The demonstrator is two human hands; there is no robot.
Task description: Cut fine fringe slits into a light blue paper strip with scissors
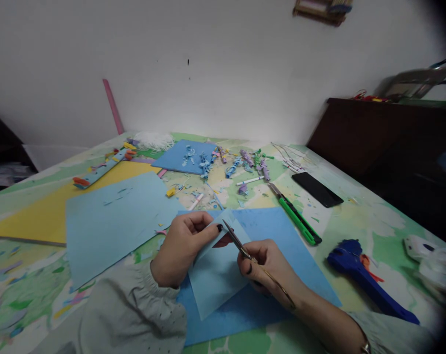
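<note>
My left hand (184, 246) pinches the upper edge of a light blue paper piece (217, 275), thumb and fingers closed on it. My right hand (269, 263) is closed around small scissors (241, 246), whose blades point up and left and meet the paper's top edge near my left thumb. Both hands hover over a darker blue sheet (278, 231) lying on the table.
A large light blue sheet (112, 221) lies over a yellow sheet (42, 211) at left. A green utility knife (296, 216), black phone (317, 189), blue glue gun (363, 278), markers and curled paper scraps (226, 164) lie beyond. A dark cabinet (385, 142) stands at right.
</note>
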